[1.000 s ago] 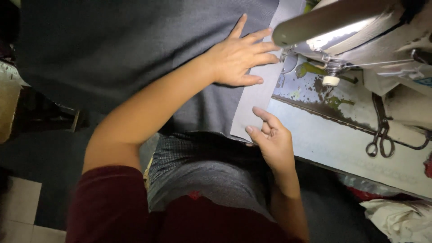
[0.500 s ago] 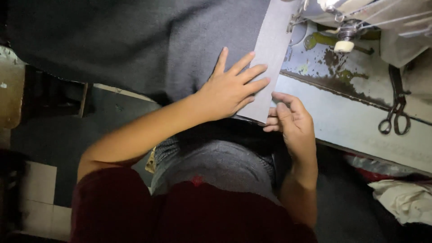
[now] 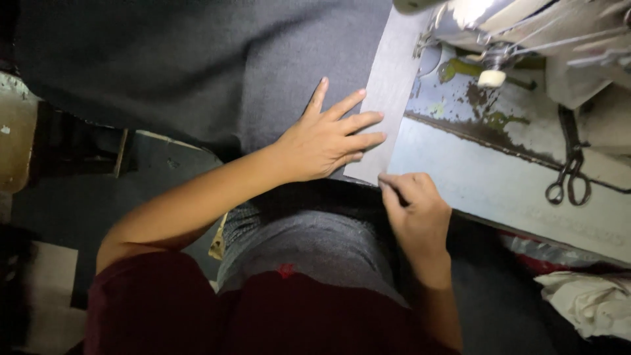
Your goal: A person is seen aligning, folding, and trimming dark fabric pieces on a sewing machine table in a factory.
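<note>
Left hand [image 3: 328,138]: flat, palm down, fingers spread and pointing toward 2 o'clock. It rests on the dark grey fabric [image 3: 197,66], fingertips lapping onto the paler grey fabric strip [image 3: 388,92]. Grasping nothing; it only presses.

Right hand [image 3: 414,210]: at 5 o'clock from the left hand, just beside it. Thumb and forefinger are pinched together at the near corner of the pale strip, other fingers curled under. It appears to grip the strip's lower edge, though the pinch point is small and shadowed.

Pale strip: lies along the right edge of the dark fabric, running from the hands toward 12 o'clock and up under the sewing machine [image 3: 513,33]. Dark fabric spreads wide from 9 to 12 o'clock and drapes off the table edge toward the lap.

Machine head sits at 1 o'clock, with a lit lamp glare on top. Below it is the worn, paint-chipped machine bed [image 3: 473,112], then the pale tabletop [image 3: 499,190].

Scissors [image 3: 570,171]: at 3 o'clock on the table, handles toward the person, well apart from both hands.

Crumpled white cloth [image 3: 591,299]: at 4 o'clock, below the table edge.
</note>
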